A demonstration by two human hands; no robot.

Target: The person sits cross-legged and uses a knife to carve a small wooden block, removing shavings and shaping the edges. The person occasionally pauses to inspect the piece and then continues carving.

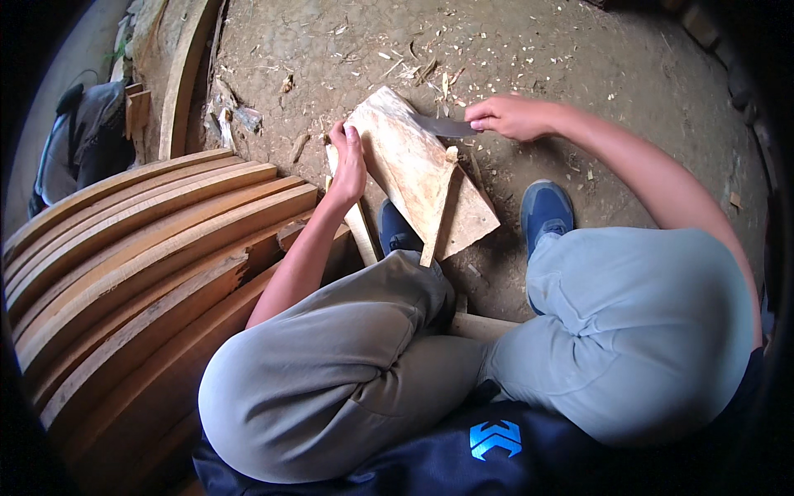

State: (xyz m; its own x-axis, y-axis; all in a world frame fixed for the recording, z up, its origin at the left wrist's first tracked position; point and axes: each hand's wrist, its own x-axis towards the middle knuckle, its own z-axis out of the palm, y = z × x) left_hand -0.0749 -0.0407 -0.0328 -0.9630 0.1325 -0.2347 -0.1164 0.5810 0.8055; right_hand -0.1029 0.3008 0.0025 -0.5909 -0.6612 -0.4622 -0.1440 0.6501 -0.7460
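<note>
A pale wooden block [401,153], thick and flat-faced, rests tilted in front of my shoes. My left hand [351,165] grips its left edge, thumb along the top face and fingers curled over the side. My right hand [517,117] is closed around a knife, its handle mostly hidden in my fist. The grey knife blade [447,126] points left and meets the block's upper right edge. A narrow wood strip [441,207] lies over the block's lower part. Another thin strip [358,225] is beside the block, below my left hand.
Long sawn planks [165,215] are stacked at my left. A curved board [184,83] and a dark cloth bundle [87,136] lie beyond them. Wood chips [426,73] litter the dirt floor [331,41]. My blue shoes [547,211] stand either side of the block's near end.
</note>
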